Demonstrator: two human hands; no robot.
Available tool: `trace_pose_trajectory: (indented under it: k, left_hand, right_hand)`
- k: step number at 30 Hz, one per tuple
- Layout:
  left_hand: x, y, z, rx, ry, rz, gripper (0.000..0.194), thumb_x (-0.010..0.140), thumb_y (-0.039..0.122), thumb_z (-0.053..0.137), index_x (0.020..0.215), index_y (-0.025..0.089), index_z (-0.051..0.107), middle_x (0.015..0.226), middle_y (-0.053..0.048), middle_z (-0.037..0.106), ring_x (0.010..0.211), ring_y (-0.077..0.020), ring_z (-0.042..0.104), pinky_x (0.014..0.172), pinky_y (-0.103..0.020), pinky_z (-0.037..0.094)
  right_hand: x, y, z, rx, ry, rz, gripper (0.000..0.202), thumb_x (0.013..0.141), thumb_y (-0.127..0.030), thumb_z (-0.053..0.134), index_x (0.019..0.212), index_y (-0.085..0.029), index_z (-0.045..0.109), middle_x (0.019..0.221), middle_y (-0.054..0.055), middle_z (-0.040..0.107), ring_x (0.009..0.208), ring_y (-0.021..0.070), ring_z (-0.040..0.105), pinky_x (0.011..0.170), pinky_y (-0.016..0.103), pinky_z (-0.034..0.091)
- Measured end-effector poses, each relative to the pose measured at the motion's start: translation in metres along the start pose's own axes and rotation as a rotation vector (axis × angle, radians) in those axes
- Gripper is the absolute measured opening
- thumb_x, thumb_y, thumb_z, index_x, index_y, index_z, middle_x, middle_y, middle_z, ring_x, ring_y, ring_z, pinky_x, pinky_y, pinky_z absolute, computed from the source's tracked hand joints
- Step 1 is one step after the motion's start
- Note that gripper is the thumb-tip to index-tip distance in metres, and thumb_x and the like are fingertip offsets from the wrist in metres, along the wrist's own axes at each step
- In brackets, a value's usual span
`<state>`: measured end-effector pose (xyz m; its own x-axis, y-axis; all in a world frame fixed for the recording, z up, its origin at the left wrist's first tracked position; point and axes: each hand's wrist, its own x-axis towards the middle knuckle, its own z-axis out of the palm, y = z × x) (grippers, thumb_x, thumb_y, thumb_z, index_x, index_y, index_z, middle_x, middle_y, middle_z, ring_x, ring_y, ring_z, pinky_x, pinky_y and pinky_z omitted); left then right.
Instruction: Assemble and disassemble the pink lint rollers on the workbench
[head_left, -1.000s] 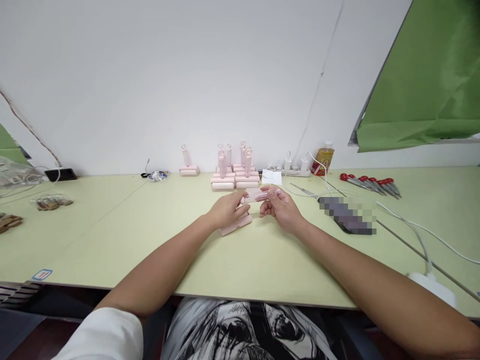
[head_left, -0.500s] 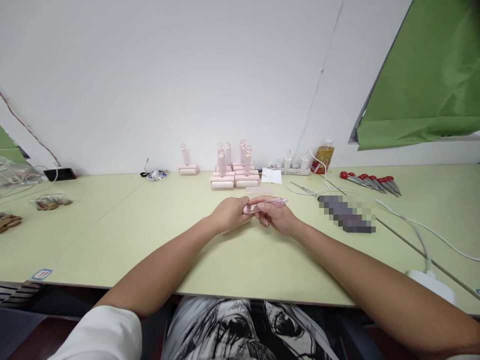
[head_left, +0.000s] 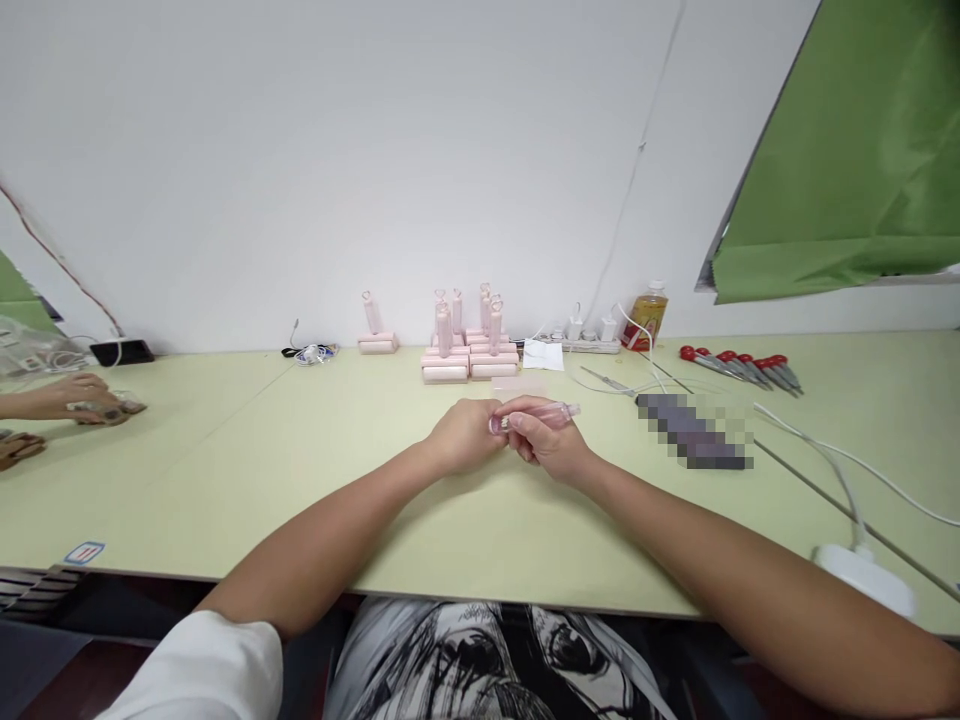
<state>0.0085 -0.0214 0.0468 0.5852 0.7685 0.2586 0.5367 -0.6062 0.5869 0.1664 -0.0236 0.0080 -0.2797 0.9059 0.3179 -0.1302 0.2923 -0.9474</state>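
Observation:
My right hand (head_left: 551,438) is closed around a translucent pink lint roller handle (head_left: 556,412), its narrow tip pointing right. The handle's round open end (head_left: 498,425) faces left, towards my left hand (head_left: 466,437). My left hand is curled against that end; its fingertips are hidden, and I cannot make out what they hold. Just beyond my hands lies a flat pale pink piece (head_left: 519,383). Several pink lint rollers (head_left: 493,362) with upright handles stand in a group near the wall, and a single lint roller (head_left: 377,343) stands left of them.
Another person's hand (head_left: 79,393) reaches over small bagged items at far left. A pixelated dark object (head_left: 690,432) lies right of my hands. Behind it are several red-ended tools (head_left: 739,365), a drink bottle (head_left: 646,315), a power strip (head_left: 592,343) and white cables.
The handle has turned a little in my right hand, so its open end shows more. At far left, another person's hand has come in over the bagged items.

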Motion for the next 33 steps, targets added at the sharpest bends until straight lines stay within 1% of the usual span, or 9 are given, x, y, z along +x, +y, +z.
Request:
trace_pose_trajectory:
  k: [6, 13, 17, 20, 23, 25, 28, 30, 33]
  left_hand:
    - [-0.001, 0.001, 0.004, -0.091, -0.010, 0.009, 0.027, 0.076, 0.015, 0.044, 0.070, 0.021, 0.069, 0.075, 0.004, 0.072, 0.076, -0.0148, 0.066, 0.075, -0.024, 0.049]
    - [-0.007, 0.003, 0.006, -0.224, -0.099, -0.029, 0.023, 0.078, 0.021, 0.048, 0.078, 0.018, 0.071, 0.081, 0.001, 0.074, 0.084, -0.0170, 0.068, 0.076, -0.025, 0.052]
    - [-0.006, -0.001, 0.007, -0.227, -0.099, -0.007, 0.022, 0.077, 0.017, 0.047, 0.078, 0.018, 0.069, 0.081, 0.001, 0.073, 0.084, -0.0158, 0.068, 0.076, -0.023, 0.051]
    - [-0.001, -0.006, 0.009, -0.048, 0.005, -0.038, 0.020, 0.080, 0.018, 0.044, 0.076, 0.019, 0.064, 0.077, 0.001, 0.072, 0.079, -0.0155, 0.067, 0.072, -0.024, 0.049]
    - [0.003, -0.011, 0.011, 0.281, 0.163, -0.149, 0.014, 0.082, 0.028, 0.048, 0.086, 0.019, 0.059, 0.074, -0.002, 0.070, 0.069, -0.0193, 0.065, 0.059, -0.027, 0.043]
    - [0.004, -0.014, 0.011, 0.421, 0.219, -0.187, 0.016, 0.082, 0.032, 0.050, 0.092, 0.019, 0.055, 0.074, -0.003, 0.068, 0.066, -0.0208, 0.063, 0.055, -0.028, 0.038]
    - [0.003, -0.017, 0.010, 0.427, 0.221, -0.179, 0.016, 0.085, 0.034, 0.048, 0.094, 0.021, 0.052, 0.077, -0.002, 0.066, 0.067, -0.0198, 0.062, 0.055, -0.027, 0.037]
    - [0.002, -0.021, 0.007, 0.374, 0.205, -0.138, 0.021, 0.085, 0.036, 0.048, 0.100, 0.021, 0.051, 0.088, -0.004, 0.066, 0.076, -0.0199, 0.062, 0.059, -0.028, 0.040]
    - [0.002, -0.031, 0.001, 0.360, 0.132, -0.099, 0.043, 0.081, 0.046, 0.055, 0.114, 0.020, 0.050, 0.112, -0.010, 0.061, 0.099, -0.0249, 0.059, 0.075, -0.032, 0.044]
  right_hand:
    - [-0.002, 0.005, 0.003, 0.005, 0.038, -0.064, 0.031, 0.076, -0.049, 0.067, 0.083, -0.018, 0.067, 0.058, 0.000, 0.060, 0.040, 0.0084, 0.045, 0.031, 0.020, 0.031]
    - [-0.006, 0.007, 0.002, -0.026, -0.054, -0.153, 0.027, 0.076, -0.045, 0.069, 0.084, -0.019, 0.070, 0.067, 0.001, 0.062, 0.039, 0.0080, 0.048, 0.033, 0.023, 0.038]
    - [0.000, 0.008, -0.001, -0.014, -0.049, -0.126, 0.029, 0.075, -0.046, 0.070, 0.083, -0.017, 0.070, 0.063, 0.000, 0.061, 0.037, 0.0077, 0.047, 0.032, 0.022, 0.038]
    - [0.006, 0.009, 0.000, 0.067, -0.051, -0.047, 0.031, 0.076, -0.046, 0.069, 0.085, -0.016, 0.067, 0.057, -0.002, 0.061, 0.036, 0.0092, 0.049, 0.033, 0.024, 0.043]
    - [0.006, 0.008, 0.005, 0.214, -0.007, 0.028, 0.031, 0.077, -0.044, 0.068, 0.094, -0.018, 0.064, 0.055, -0.004, 0.061, 0.039, 0.0110, 0.053, 0.039, 0.027, 0.051]
    - [0.003, 0.006, 0.011, 0.297, 0.020, 0.070, 0.034, 0.078, -0.044, 0.068, 0.099, -0.019, 0.062, 0.058, -0.004, 0.062, 0.041, 0.0111, 0.055, 0.043, 0.029, 0.054]
    - [0.002, 0.003, 0.014, 0.332, 0.013, 0.108, 0.038, 0.078, -0.046, 0.068, 0.102, -0.018, 0.060, 0.060, -0.003, 0.063, 0.044, 0.0114, 0.055, 0.046, 0.029, 0.055]
    - [0.005, 0.002, 0.010, 0.309, 0.054, 0.114, 0.041, 0.076, -0.048, 0.069, 0.101, -0.018, 0.060, 0.059, -0.003, 0.062, 0.043, 0.0110, 0.054, 0.046, 0.029, 0.054]
    - [0.012, 0.002, -0.003, 0.175, 0.178, 0.074, 0.040, 0.072, -0.050, 0.072, 0.091, -0.017, 0.060, 0.053, -0.006, 0.054, 0.037, 0.0085, 0.045, 0.039, 0.026, 0.047]
